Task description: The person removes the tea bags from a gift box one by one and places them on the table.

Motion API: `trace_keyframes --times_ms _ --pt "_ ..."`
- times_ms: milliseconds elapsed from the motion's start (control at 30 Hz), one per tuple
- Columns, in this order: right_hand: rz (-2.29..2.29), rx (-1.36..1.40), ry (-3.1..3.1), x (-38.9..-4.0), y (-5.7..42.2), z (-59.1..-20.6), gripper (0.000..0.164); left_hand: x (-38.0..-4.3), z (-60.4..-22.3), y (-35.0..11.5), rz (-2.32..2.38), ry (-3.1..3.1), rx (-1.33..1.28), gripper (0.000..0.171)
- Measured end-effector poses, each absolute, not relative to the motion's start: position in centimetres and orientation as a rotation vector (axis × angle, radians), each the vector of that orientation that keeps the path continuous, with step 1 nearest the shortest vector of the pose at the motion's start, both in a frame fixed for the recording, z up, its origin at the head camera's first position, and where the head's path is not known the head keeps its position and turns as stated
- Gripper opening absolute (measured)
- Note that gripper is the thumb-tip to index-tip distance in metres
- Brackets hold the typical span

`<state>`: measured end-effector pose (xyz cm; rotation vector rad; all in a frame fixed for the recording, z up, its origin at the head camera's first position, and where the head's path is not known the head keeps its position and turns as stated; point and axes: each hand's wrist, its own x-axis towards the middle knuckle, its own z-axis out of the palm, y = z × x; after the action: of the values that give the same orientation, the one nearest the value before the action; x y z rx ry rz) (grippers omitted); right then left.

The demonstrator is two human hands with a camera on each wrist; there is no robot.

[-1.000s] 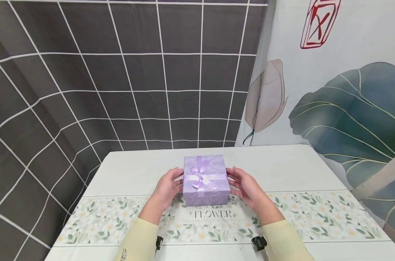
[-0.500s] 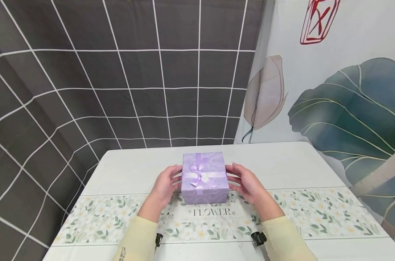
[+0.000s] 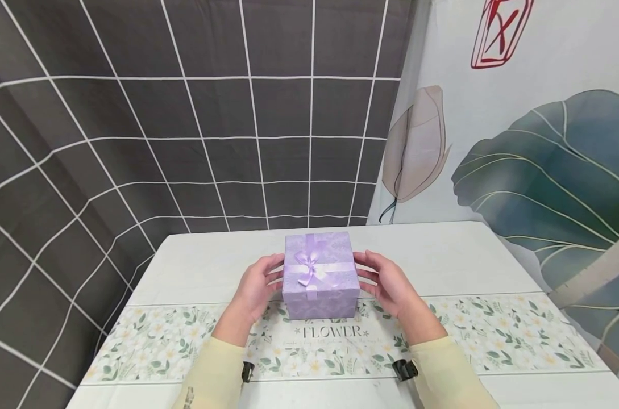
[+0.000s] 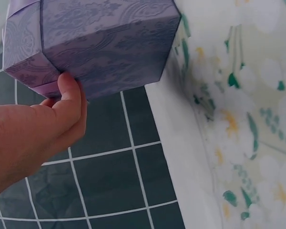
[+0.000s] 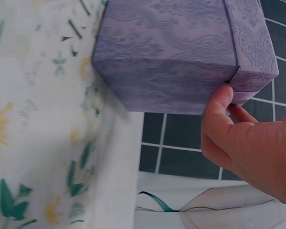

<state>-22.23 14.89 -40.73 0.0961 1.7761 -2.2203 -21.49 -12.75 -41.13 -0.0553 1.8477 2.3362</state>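
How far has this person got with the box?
Done: the left hand and right hand are placed at opposite sides. In hand: the square, patterned lilac lid with a shiny ribbon bow, gripped between them. Left, probably: removing it, since it covers the matching lilac box.

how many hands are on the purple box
2: the left hand touches the left side of the purple box, and the right hand touches its right side. No other hand shows.

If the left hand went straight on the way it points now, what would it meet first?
The purple box: the left hand points inward at its left side and seems to touch it, though the views cannot rule out a small gap.
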Motion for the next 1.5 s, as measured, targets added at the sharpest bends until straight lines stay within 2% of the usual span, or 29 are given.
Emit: trace_keyframes --times_ms 333,733,1133,1500 --pt "-2.225 -0.046 1.713 -22.9 13.4 -38.1 0.054 -21.1 -38.6 -15.1 2.375 1.878 -0.074 0.055" --pt "-2.176 -0.117 1.643 -23.3 6.2 -37.0 0.049 -18.8 -36.1 -21.0 2.263 2.139 -0.203 0.051" --pt "-2.048 -0.158 1.727 -22.2 0.2 -37.7 0.046 -17.5 -36.8 -25.3 2.099 2.266 -0.395 0.056" --pt "-1.795 -0.214 2.054 -20.8 -3.7 -38.5 0.062 -18.0 -38.6 -26.6 1.990 2.314 -0.556 0.060"
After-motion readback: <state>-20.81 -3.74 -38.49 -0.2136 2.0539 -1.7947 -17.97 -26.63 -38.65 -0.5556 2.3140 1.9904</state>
